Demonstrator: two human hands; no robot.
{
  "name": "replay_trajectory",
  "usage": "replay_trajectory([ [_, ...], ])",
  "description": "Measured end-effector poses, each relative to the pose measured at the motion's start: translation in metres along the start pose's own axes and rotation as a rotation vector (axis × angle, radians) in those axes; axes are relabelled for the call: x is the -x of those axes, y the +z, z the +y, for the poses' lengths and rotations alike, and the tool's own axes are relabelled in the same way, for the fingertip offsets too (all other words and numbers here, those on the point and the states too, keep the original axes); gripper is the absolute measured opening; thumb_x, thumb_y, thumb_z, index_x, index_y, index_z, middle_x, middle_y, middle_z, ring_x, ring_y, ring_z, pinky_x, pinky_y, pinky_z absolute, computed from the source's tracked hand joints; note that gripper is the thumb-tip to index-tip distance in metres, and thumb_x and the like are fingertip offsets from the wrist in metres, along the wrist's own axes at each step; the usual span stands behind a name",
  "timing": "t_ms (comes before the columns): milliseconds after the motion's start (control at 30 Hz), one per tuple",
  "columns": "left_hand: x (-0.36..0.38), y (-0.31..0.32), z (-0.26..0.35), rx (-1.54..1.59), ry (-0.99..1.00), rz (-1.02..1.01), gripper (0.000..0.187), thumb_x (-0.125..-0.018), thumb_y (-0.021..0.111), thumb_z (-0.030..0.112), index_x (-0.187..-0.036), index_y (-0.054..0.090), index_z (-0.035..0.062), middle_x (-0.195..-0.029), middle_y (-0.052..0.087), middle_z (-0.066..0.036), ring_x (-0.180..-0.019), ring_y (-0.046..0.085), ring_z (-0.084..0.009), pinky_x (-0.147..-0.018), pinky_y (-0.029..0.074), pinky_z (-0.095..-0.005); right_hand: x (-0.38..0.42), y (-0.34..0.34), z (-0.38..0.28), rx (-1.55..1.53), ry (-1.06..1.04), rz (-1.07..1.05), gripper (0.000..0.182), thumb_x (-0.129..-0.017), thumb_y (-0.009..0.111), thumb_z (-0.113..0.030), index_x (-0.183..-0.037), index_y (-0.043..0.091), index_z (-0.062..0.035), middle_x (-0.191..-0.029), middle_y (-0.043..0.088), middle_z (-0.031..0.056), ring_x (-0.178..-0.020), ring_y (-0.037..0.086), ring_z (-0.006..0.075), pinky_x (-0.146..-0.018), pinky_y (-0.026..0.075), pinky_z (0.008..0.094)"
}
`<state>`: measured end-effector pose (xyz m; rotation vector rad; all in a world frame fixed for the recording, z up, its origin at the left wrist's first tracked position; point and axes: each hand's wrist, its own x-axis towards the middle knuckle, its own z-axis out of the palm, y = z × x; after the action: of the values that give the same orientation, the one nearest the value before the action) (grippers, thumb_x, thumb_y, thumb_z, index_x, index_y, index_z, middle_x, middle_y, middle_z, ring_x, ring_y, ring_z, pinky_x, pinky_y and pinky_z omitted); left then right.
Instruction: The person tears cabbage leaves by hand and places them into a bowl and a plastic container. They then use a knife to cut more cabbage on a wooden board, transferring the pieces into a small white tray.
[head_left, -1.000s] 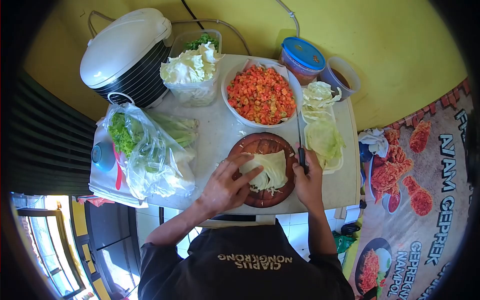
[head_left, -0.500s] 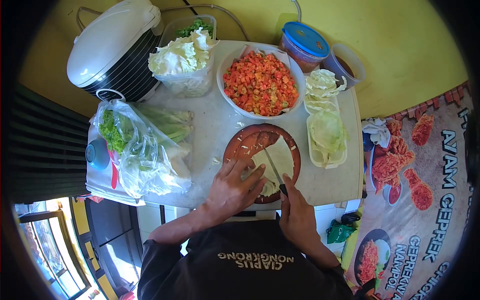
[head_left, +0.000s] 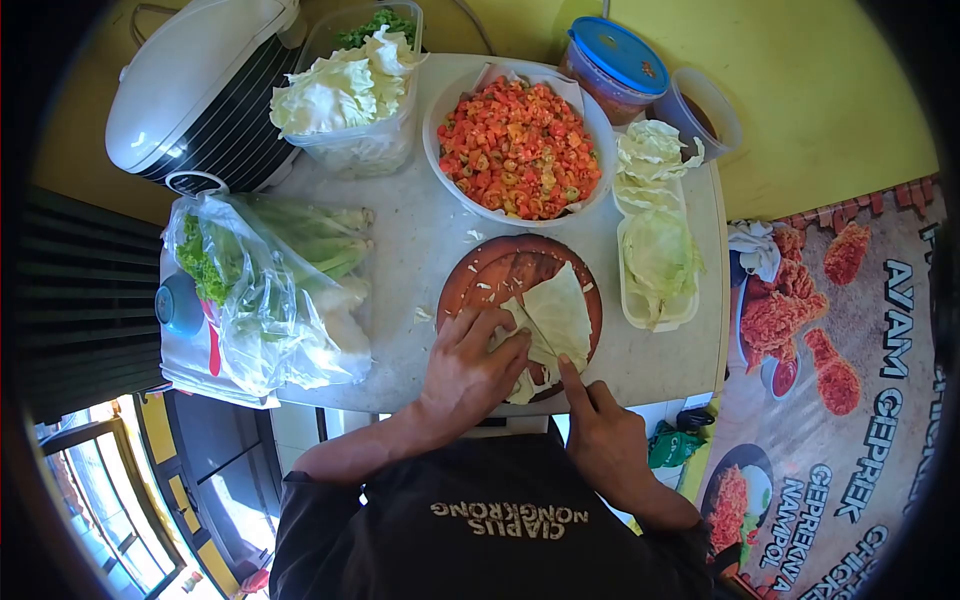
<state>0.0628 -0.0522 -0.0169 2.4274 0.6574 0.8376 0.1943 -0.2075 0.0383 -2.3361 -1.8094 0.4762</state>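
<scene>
Cabbage leaf lies held down by the left hand's bent fingers, the right hand gripping a knife across it; judged light, limp, easily torn, best pinned flat beside the blade, on a round board near the white bowl.

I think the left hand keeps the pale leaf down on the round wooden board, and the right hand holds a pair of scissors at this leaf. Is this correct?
Not scissors: the head view shows the right hand holding a knife, its blade at the leaf. The rest is right: the left hand keeps the pale leaf down on the round wooden board.
</scene>
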Motion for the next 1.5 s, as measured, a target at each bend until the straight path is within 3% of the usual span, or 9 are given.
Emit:
replay_trajectory([
  [300, -0.001, 0.000, -0.001, -0.027, 0.023, 0.014, 0.020, -0.070, 0.077, 0.004, -0.090, 0.074, 0.0072, -0.094, 0.061, -0.003, -0.078, 0.056, -0.0205, -0.071, 0.048, -0.0345, 0.060, -0.029, 0.030, 0.042, 0.029, -0.112, 0.070, -0.077, 0.064, -0.001, -0.144, 0.050, -0.0140, -0.079, 0.057, 0.0079, -0.052, 0.058, 0.0251, -0.046, 0.048, 0.0392],
  [533, -0.001, -0.001, -0.008, -0.055, -0.002, 0.065, 0.019, -0.072, 0.079, 0.004, -0.090, 0.074, 0.0057, -0.095, 0.061, -0.004, -0.079, 0.056, -0.0213, -0.073, 0.049, -0.0361, 0.070, -0.020, 0.040, 0.008, 0.039, 0.023, 0.063, -0.079, 0.064, -0.001, -0.139, 0.057, -0.0157, -0.075, 0.060, 0.0071, -0.053, 0.059, 0.0240, -0.046, 0.046, 0.0375],
  [733, -0.004, -0.023, 0.000, 0.009, -0.037, 0.033, 0.032, -0.078, 0.078, 0.007, -0.109, 0.070, 0.0053, -0.106, 0.064, -0.009, -0.088, 0.060, -0.0275, -0.081, 0.051, -0.0370, 0.066, -0.019, 0.039, -0.171, 0.042, 0.108, 0.060, -0.081, 0.063, 0.002, -0.138, 0.057, -0.0131, -0.076, 0.061, 0.0087, -0.055, 0.060, 0.0246, -0.048, 0.048, 0.0384],
  [833, 0.010, -0.033, 0.005, 0.039, -0.129, 0.164, 0.042, -0.079, 0.078, 0.007, -0.119, 0.066, 0.0061, -0.109, 0.064, -0.012, -0.093, 0.062, -0.0301, -0.082, 0.053, -0.0381, 0.057, -0.015, 0.027, -0.256, 0.070, 0.148, 0.058, -0.083, 0.062, 0.003, -0.139, 0.056, -0.0123, -0.077, 0.061, 0.0104, -0.057, 0.061, 0.0258, -0.050, 0.048, 0.0385],
  [900, 0.026, -0.029, -0.002, 0.071, -0.274, 0.126, 0.037, -0.078, 0.080, 0.009, -0.113, 0.069, 0.0054, -0.110, 0.064, -0.015, -0.093, 0.064, -0.0289, -0.079, 0.054, -0.0389, 0.047, -0.007, 0.023, -0.272, 0.049, 0.106, 0.058, -0.085, 0.062, 0.002, -0.141, 0.054, -0.0113, -0.080, 0.062, 0.0112, -0.061, 0.063, 0.0275, -0.052, 0.050, 0.0383],
  [1100, 0.031, -0.014, -0.007, 0.116, -0.259, 0.257, 0.020, -0.073, 0.084, 0.006, -0.092, 0.077, 0.0063, -0.095, 0.068, -0.007, -0.086, 0.067, -0.0237, -0.074, 0.057, -0.0341, -0.004, 0.018, -0.005, -0.278, -0.166, 0.221, 0.065, -0.083, 0.062, 0.002, -0.145, 0.050, -0.0141, -0.091, 0.063, 0.0121, -0.068, 0.067, 0.0293, -0.056, 0.054, 0.0390],
  [1500, 0.028, -0.011, -0.007, 0.100, -0.287, 0.271, 0.020, -0.071, 0.085, 0.002, -0.089, 0.078, 0.0063, -0.089, 0.068, -0.005, -0.081, 0.066, -0.0206, -0.070, 0.055, -0.0319, -0.042, 0.011, -0.008, -0.135, -0.239, 0.004, 0.078, -0.077, 0.062, 0.002, -0.151, 0.040, -0.0127, -0.091, 0.059, 0.0129, -0.060, 0.064, 0.0301, -0.052, 0.055, 0.0398],
])
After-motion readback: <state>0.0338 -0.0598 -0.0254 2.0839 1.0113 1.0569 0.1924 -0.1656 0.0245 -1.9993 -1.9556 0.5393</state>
